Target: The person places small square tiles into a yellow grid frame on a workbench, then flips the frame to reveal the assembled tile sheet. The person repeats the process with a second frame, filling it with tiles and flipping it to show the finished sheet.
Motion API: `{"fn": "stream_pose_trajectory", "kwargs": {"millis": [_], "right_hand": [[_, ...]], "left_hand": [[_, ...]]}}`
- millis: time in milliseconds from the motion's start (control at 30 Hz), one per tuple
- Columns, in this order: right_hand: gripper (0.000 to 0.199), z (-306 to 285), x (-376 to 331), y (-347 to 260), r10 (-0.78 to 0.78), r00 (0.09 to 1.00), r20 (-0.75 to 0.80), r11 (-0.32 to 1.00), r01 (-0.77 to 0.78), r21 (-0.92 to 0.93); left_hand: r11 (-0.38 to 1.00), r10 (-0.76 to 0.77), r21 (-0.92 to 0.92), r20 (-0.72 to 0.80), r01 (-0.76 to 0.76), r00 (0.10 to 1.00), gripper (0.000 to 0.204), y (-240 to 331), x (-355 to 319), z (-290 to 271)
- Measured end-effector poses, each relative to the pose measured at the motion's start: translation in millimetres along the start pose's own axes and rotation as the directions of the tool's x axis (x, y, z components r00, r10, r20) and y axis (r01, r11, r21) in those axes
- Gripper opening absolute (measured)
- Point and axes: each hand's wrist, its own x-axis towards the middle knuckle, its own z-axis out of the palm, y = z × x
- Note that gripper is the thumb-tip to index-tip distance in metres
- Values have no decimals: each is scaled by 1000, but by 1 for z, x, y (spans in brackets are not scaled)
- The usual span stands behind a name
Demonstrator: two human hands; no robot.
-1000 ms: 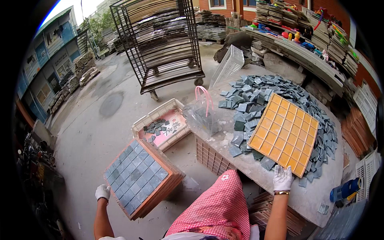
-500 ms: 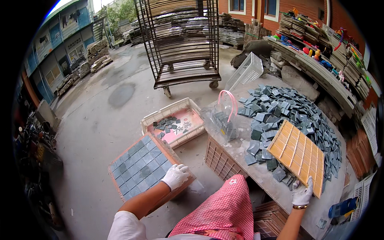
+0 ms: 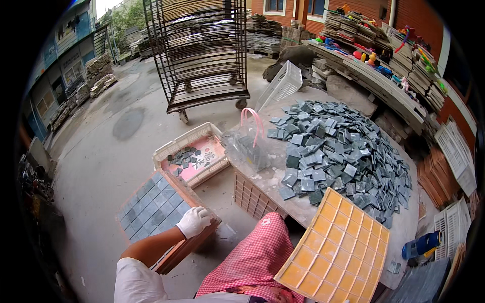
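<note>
My left hand point(image 3: 195, 222), in a white glove, has its fingers curled over the near right edge of a reddish-brown grid tray point(image 3: 188, 188) filled with square grey-green tiles point(image 3: 154, 206). This tray tops a stack at my left. At the lower right, an orange-yellow grid tray point(image 3: 337, 247) with pale dividing ribs is held up, tilted, beside my apron. My right hand is almost wholly hidden behind that tray's lower edge, and no tiles sit in its squares. Beyond it, a heap of loose square tiles point(image 3: 343, 151) covers much of the worktable.
A clear bag with a pink handle point(image 3: 252, 146) stands at the table's left edge. A pale crate point(image 3: 207, 177) with some tiles sits left of the table. A wheeled metal rack point(image 3: 202, 96) is ahead. A blue bottle point(image 3: 421, 244) and white baskets point(image 3: 452, 227) lie right.
The orange-yellow tray has come off the tile heap toward me and to the lower left, covering my right hand. My left hand stays at the filled tray's edge. The whole view has shifted.
</note>
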Motion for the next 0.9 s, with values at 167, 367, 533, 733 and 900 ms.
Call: {"fn": "stream_pose_trajectory", "kwargs": {"millis": [167, 367, 533, 733, 900], "right_hand": [[42, -32, -57, 23, 64, 998, -3, 994, -64, -90], [39, -71, -91, 64, 209, 978, 17, 884, -181, -432], [39, -33, -76, 65, 355, 929, 104, 850, -275, -449], [28, 17, -33, 91, 525, 851, -19, 850, -526, -33], [31, -32, -9, 113, 704, 670, 233, 705, -699, -120]], "left_hand": [[879, -416, -312, -134, 361, 899, 12, 2, -11, 11], [573, -509, -760, -36, 307, 860, 14, 52, 8, 3], [863, -86, -493, 64, 106, 994, 23, 95, 17, 13], [959, -92, -261, 89, 112, 992, 46, 116, 39, 29], [501, -109, -822, 250, 270, 962, 66, 140, 71, 49]]}}
